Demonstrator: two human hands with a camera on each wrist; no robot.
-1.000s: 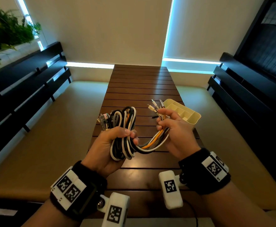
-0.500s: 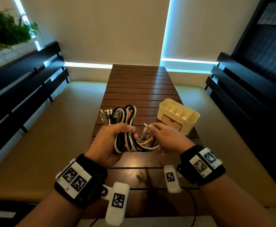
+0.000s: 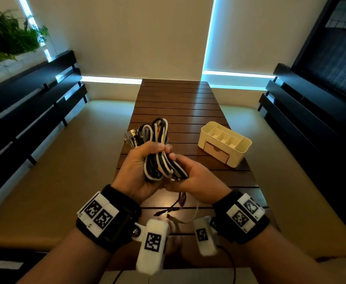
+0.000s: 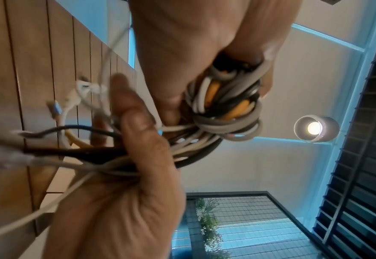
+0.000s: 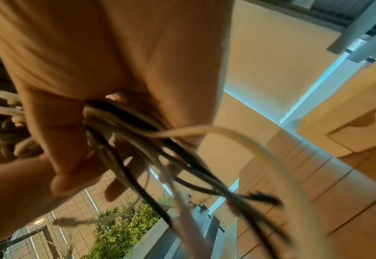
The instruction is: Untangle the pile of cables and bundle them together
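From the head camera I look down on two bare hands held above the near part of a long slatted wooden table (image 3: 180, 103). My left hand (image 3: 139, 171) is clenched round the middle of a looped bundle of cables (image 3: 157, 148), black, white and orange strands folded together, with the top loops standing above the fist and a cluster of metal plugs (image 3: 131, 138) poking out on the far left side. My right hand (image 3: 194, 177) sits just beside it, touching the bundle's lower end, its fingers curled round the loose tails of the same cables (the left wrist view shows the thumb (image 4: 136, 122) pressed over those strands). Below the hands, several free ends (image 3: 176, 210) dangle toward the table, a thin white one among dark ones. In the right wrist view the tails fan out, blurred, past the palm. A cream plastic organiser (image 3: 225, 144) with open compartments on top and a small drawer in front stands on the table to the right, apart from the hands. Green plants (image 3: 6, 37) fill the far left corner.
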